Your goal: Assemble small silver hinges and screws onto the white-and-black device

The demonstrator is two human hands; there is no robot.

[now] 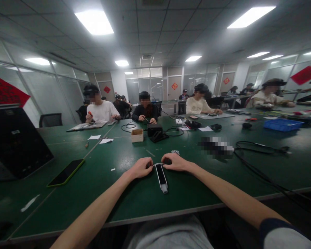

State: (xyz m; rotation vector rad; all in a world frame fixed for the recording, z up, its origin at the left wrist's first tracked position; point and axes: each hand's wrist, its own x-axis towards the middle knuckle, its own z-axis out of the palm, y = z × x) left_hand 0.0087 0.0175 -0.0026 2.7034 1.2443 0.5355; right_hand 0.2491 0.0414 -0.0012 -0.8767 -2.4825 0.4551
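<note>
A slim, pen-shaped device with a pale frame and a long dark face [161,177] lies on the green table, its grey tip towards me. My left hand [142,167] is closed in a pinch at the left of its far end. From the other side, my right hand [176,162] is pinched at the right of that same end. A thin pale edge shows between the fingertips, too small to tell whether it belongs to the device. Just beyond my right hand sits a small greyish cluster of bits [175,152].
Left of my arms lie a phone with a lime-green edge [66,173] and a black computer case [18,141]. Ahead stand a small open box [137,136] and a black stand-like device [156,132]. Black cables [259,173] and a blue tray [283,125] are on the right. Several people sit opposite.
</note>
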